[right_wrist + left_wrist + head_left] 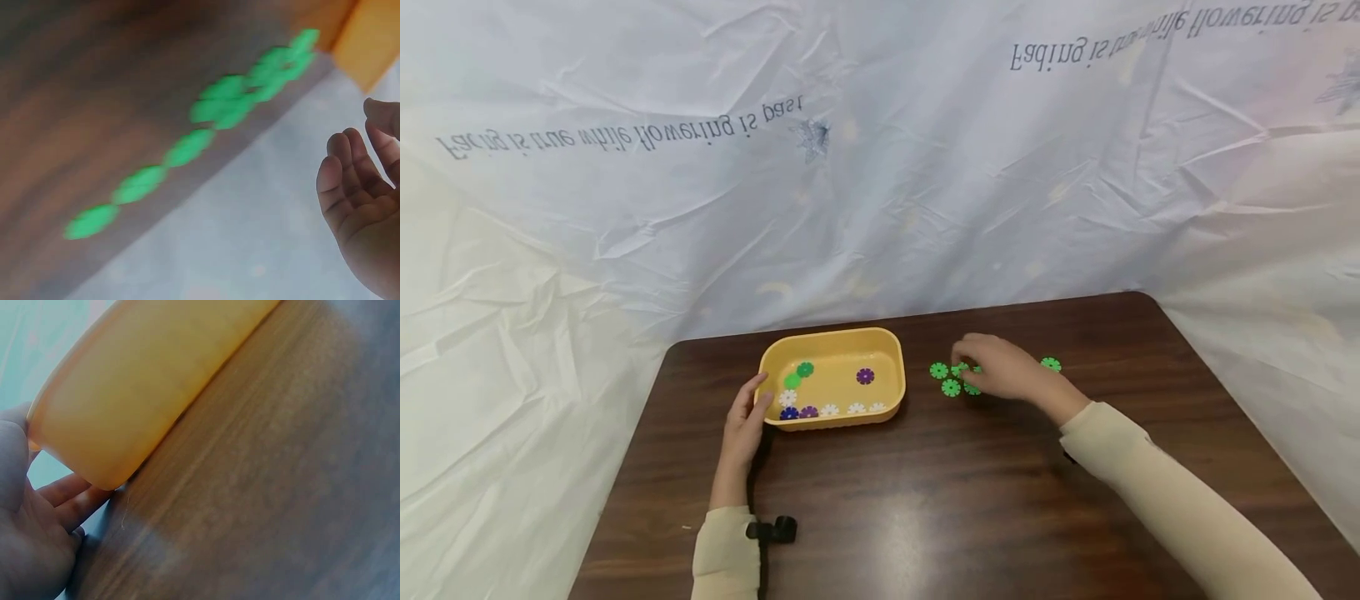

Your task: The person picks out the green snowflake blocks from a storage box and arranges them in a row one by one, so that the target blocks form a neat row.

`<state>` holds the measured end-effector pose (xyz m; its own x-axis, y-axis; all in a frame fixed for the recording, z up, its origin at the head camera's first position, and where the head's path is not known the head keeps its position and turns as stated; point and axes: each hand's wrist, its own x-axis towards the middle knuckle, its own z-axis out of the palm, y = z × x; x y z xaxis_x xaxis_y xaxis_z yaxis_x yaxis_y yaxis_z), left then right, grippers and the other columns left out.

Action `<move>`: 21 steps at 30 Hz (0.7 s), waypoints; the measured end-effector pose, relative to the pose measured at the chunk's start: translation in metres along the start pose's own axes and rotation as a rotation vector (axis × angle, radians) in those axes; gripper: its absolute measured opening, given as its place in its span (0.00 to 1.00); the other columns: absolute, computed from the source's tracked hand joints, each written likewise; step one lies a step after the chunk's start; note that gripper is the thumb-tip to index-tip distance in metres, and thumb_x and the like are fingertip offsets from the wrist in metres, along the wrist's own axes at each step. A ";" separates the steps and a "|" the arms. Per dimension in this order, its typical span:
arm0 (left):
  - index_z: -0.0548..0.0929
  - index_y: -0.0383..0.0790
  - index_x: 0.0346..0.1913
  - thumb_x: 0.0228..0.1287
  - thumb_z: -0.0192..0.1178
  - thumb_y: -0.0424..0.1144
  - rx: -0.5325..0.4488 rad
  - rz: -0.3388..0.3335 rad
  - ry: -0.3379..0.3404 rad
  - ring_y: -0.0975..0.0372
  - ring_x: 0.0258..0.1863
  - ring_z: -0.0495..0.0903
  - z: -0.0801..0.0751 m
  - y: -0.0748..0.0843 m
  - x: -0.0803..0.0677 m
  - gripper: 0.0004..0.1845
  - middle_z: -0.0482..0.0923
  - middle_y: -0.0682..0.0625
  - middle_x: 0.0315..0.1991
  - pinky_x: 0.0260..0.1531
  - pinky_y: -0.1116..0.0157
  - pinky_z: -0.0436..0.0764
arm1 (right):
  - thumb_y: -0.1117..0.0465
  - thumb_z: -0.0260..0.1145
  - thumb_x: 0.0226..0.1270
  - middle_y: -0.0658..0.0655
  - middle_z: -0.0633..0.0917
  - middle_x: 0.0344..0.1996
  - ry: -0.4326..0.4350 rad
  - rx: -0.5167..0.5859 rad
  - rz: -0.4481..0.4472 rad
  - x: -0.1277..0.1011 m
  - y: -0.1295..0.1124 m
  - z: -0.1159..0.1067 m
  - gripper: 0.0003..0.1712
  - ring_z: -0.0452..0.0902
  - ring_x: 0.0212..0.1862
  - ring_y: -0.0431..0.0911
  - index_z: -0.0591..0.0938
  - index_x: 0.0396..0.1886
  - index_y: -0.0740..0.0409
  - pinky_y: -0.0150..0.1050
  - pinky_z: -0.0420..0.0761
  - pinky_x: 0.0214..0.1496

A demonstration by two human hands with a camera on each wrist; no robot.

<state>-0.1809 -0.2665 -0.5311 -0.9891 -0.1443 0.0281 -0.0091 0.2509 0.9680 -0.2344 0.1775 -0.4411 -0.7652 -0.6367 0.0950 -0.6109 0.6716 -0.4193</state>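
Resting against the near left corner of the yellow tray (831,342), the left hand (747,425) has its fingers nearly straight and slightly apart, thumb up at the rim; the left wrist view shows the fingertips (69,487) tucked beside the tray's rounded corner, touching rather than gripping. Right hand (1003,371) hovers low over the green discs (951,387) on the brown table (925,500), fingers loosely curled and apart, holding nothing that I can see (the right wrist view, blurred, shows the palm empty, with a row of green discs (187,147) lying beyond the fingertips). One green disc (1051,364) lies apart, on the far side of the knuckles from the cluster. Inside the tray: two green, a purple disc (865,376), and white discs (829,409) along the wall nearest the left fingers, with blue and purple among them. Risks, as I judge them: the discs are thin and flat, so a pinch could slip or skid one across the table; a sweep of the curled fingers could scatter the cluster; the tray is only braced at one corner, and could pivot if bumped. Writing: the white backdrop sheet (625,208) carries a printed line, upside down, reading roughly "Fading is true while flowering is past", twice.
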 end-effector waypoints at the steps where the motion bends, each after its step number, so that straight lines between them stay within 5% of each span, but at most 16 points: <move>1: 0.69 0.48 0.71 0.75 0.54 0.47 -0.002 -0.001 0.000 0.57 0.75 0.53 0.000 0.000 0.000 0.25 0.58 0.50 0.75 0.69 0.49 0.59 | 0.63 0.66 0.67 0.51 0.80 0.39 -0.006 -0.006 -0.009 0.007 -0.008 -0.001 0.06 0.72 0.35 0.42 0.81 0.42 0.49 0.40 0.75 0.36; 5: 0.68 0.48 0.71 0.75 0.53 0.48 0.003 -0.005 -0.014 0.56 0.74 0.54 -0.001 0.001 -0.001 0.25 0.57 0.49 0.75 0.69 0.51 0.60 | 0.62 0.64 0.69 0.51 0.80 0.40 -0.042 0.003 -0.044 0.037 -0.038 0.001 0.07 0.75 0.39 0.44 0.83 0.44 0.51 0.40 0.77 0.40; 14: 0.68 0.46 0.71 0.75 0.53 0.46 -0.031 0.006 -0.020 0.59 0.73 0.55 -0.002 0.004 0.001 0.25 0.58 0.51 0.75 0.56 0.79 0.65 | 0.53 0.61 0.73 0.54 0.84 0.47 -0.177 0.048 -0.157 0.108 -0.093 0.031 0.14 0.79 0.48 0.45 0.83 0.51 0.55 0.41 0.77 0.52; 21: 0.67 0.38 0.71 0.75 0.53 0.40 -0.044 -0.020 -0.047 0.56 0.74 0.54 -0.003 0.034 -0.011 0.25 0.58 0.46 0.75 0.54 0.81 0.66 | 0.55 0.60 0.73 0.54 0.82 0.54 -0.285 0.014 -0.107 0.147 -0.115 0.068 0.19 0.78 0.55 0.46 0.81 0.58 0.59 0.41 0.77 0.56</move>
<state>-0.1703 -0.2593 -0.4980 -0.9947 -0.1032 -0.0021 -0.0234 0.2061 0.9783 -0.2629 -0.0194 -0.4403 -0.6079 -0.7853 -0.1170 -0.6804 0.5912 -0.4332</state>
